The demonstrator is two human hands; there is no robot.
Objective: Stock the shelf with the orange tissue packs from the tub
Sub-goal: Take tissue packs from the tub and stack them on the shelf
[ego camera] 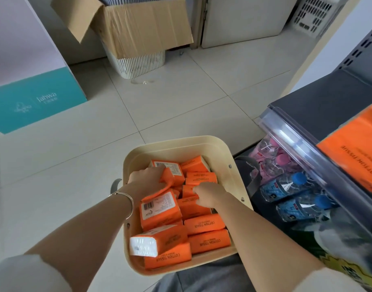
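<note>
Pale floor tiles (170, 106) carry a cream plastic tub (172, 143) full of orange tissue packs (204, 224), just beside a grey metal shelf (319, 106). The left hand (147, 178) curls its fingers round one pack inside the tub; the right hand (206, 196) grips another.

A thin silver bangle (126, 200) circles the wrist just behind the left hand (147, 178). Off-white sleeves, the left sleeve (22, 275) and right sleeve (336, 280), end well back from the left hand and right hand (206, 194). Grey trousers (202, 281) show below.
</note>
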